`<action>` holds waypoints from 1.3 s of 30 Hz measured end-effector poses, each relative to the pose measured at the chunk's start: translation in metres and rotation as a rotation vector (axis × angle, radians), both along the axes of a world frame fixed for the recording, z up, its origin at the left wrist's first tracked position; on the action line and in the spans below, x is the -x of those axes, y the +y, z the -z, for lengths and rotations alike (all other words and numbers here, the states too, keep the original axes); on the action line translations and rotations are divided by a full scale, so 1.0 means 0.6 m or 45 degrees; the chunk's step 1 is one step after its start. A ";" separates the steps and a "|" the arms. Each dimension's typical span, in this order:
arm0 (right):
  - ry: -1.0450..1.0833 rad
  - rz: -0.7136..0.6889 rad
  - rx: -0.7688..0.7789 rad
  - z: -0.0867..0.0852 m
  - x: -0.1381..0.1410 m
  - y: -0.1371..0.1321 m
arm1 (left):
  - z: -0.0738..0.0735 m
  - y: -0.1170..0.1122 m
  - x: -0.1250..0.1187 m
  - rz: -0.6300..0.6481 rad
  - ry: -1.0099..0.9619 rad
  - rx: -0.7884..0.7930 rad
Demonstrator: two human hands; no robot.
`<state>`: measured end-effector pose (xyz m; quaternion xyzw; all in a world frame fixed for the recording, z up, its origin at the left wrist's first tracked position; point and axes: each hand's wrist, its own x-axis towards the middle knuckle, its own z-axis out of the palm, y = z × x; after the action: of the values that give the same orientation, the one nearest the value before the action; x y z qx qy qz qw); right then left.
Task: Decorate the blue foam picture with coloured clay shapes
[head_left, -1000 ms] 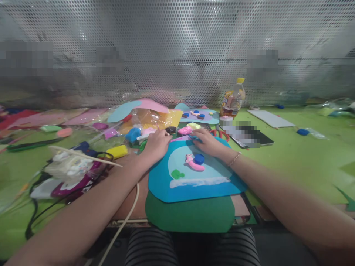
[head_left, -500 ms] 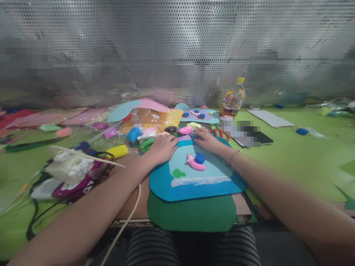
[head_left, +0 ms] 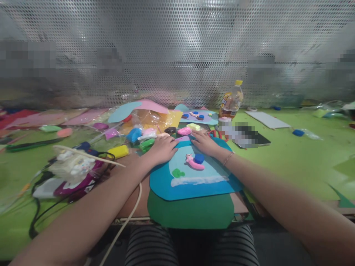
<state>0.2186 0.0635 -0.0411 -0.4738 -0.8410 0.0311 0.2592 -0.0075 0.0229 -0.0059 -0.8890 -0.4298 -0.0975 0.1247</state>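
My left hand (head_left: 163, 149) lies with its fingers stretched out over the far left corner of a light blue panel (head_left: 180, 153) set on a darker blue sheet (head_left: 166, 192). At the far right corner, my right hand (head_left: 203, 142) rests with fingers extended too. A lilac strip (head_left: 184, 138) shows between the two hands; whether the fingertips press on it is hard to tell. On the panel sit a pink curved clay figure (head_left: 195, 163), a blue clay lump (head_left: 199, 159), a green clay patch (head_left: 178, 173) and a white smeared band (head_left: 199, 180). A green sheet (head_left: 191, 210) lies underneath.
Beyond my hands are bagged clay lumps, including a pink one (head_left: 184, 131), and red-handled scissors (head_left: 219, 136). A bottle (head_left: 232, 99) and a dark flat tablet-like object (head_left: 251, 135) stand right. Cables and a purple-and-white device (head_left: 74, 186) lie left.
The view has shifted slightly, moving things on the right a little to the left. Both hands stay at the far edge of the panel, almost unchanged.
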 end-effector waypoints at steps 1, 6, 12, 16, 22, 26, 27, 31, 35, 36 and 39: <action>0.001 -0.010 -0.011 0.001 -0.001 0.000 | -0.004 0.000 0.000 -0.019 -0.010 -0.010; 0.007 -0.055 -0.056 0.003 -0.004 0.001 | -0.029 0.010 0.016 -0.328 -0.117 -0.139; 0.024 -0.063 -0.064 0.005 -0.007 0.003 | -0.022 0.025 0.049 -0.642 -0.136 -0.127; 0.046 -0.081 -0.071 0.004 -0.009 0.004 | -0.016 0.025 0.051 -0.646 -0.092 -0.074; 0.069 -0.115 -0.092 0.002 -0.012 0.004 | -0.018 0.024 0.048 -0.649 -0.072 -0.052; 0.068 -0.144 -0.118 0.001 -0.012 0.004 | -0.017 0.023 0.048 -0.660 -0.079 -0.051; 0.067 -0.149 -0.126 0.001 -0.012 0.004 | -0.016 0.024 0.048 -0.658 -0.080 -0.049; 0.071 -0.169 -0.161 0.001 -0.012 0.003 | -0.013 0.025 0.050 -0.640 -0.085 -0.051; 0.096 -0.168 -0.211 -0.009 -0.008 -0.007 | -0.015 0.023 0.048 -0.631 -0.099 -0.113; 0.104 -0.165 -0.230 -0.015 -0.007 -0.012 | -0.016 0.022 0.045 -0.623 -0.108 -0.141; 0.104 -0.178 -0.341 -0.039 -0.002 -0.033 | -0.021 0.020 0.035 -0.503 -0.213 -0.221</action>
<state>0.2195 0.0435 -0.0179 -0.3736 -0.8574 -0.0443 0.3513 -0.0285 0.0346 0.0066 -0.7623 -0.5943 -0.1812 0.1813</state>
